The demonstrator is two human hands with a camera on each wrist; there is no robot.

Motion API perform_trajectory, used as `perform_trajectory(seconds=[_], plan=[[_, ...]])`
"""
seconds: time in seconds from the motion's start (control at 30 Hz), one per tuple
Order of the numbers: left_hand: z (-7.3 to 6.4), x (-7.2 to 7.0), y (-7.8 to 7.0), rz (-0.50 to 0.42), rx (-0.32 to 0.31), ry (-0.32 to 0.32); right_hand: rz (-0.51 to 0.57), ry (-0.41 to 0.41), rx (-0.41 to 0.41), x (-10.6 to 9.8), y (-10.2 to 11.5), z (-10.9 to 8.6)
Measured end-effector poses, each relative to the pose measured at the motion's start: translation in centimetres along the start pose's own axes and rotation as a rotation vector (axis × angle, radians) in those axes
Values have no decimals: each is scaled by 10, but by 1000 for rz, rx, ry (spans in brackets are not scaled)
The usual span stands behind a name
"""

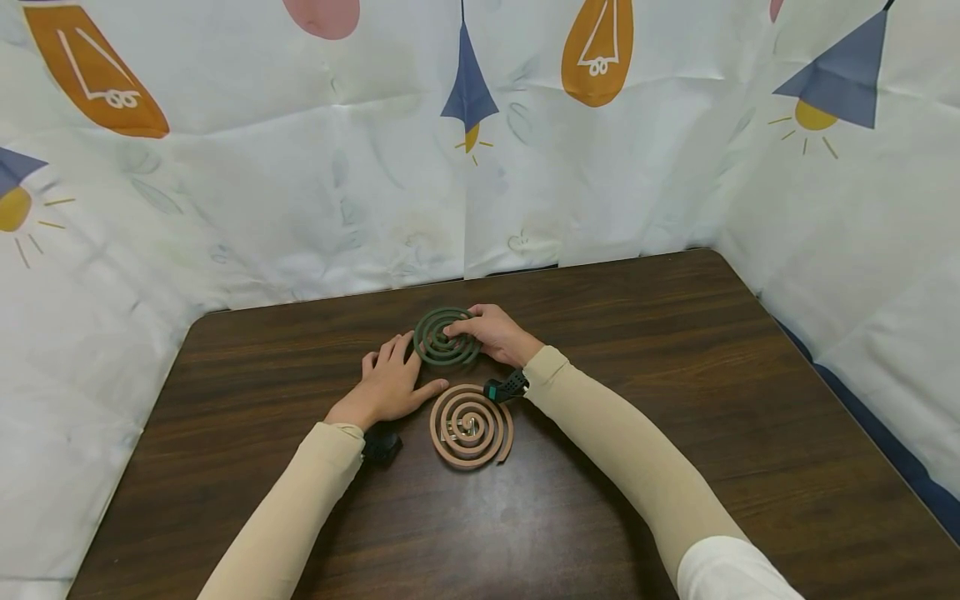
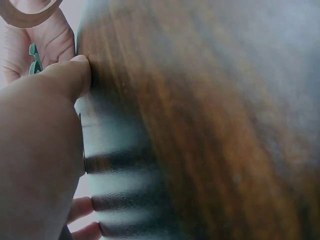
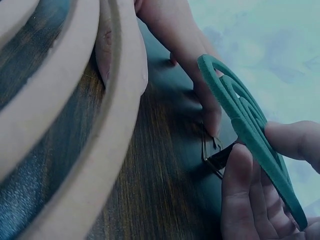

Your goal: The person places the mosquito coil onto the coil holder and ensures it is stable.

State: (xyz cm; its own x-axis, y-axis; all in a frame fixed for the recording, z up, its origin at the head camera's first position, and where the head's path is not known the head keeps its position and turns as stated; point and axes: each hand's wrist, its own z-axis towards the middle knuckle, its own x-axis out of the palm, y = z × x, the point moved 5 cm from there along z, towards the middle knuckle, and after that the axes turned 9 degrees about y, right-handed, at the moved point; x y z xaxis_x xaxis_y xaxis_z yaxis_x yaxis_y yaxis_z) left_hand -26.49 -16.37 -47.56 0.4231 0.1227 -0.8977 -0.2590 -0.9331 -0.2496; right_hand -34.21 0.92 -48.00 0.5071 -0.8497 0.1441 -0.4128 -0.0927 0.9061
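A green mosquito coil (image 3: 250,137) is pinched between the thumb and fingers of my right hand (image 1: 497,335), tilted on edge above the table. My left hand (image 1: 385,389) rests on the table with spread fingers, just left of both coils. In the right wrist view, one left finger touches a small metal coil stand (image 3: 205,150) under the green coil. A tan mosquito coil (image 3: 102,160) is nearer me, over another small metal piece (image 1: 447,430) partly seen through its rings. The left thumb tip is by its upper left edge.
The dark wood-grain table (image 1: 637,333) extends to both sides of the arms. A white patterned cloth (image 1: 405,192) hangs behind and around it. A black wrist device (image 1: 381,446) sits at the left wrist, and a dark strap (image 1: 507,387) wraps the right, close above the tan coil.
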Motion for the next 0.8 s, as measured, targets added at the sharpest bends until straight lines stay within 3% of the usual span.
perform_trajectory(seconds=[0.8], plan=[[0, 1, 2, 16, 2, -9, 5, 9, -14, -1, -2, 3]])
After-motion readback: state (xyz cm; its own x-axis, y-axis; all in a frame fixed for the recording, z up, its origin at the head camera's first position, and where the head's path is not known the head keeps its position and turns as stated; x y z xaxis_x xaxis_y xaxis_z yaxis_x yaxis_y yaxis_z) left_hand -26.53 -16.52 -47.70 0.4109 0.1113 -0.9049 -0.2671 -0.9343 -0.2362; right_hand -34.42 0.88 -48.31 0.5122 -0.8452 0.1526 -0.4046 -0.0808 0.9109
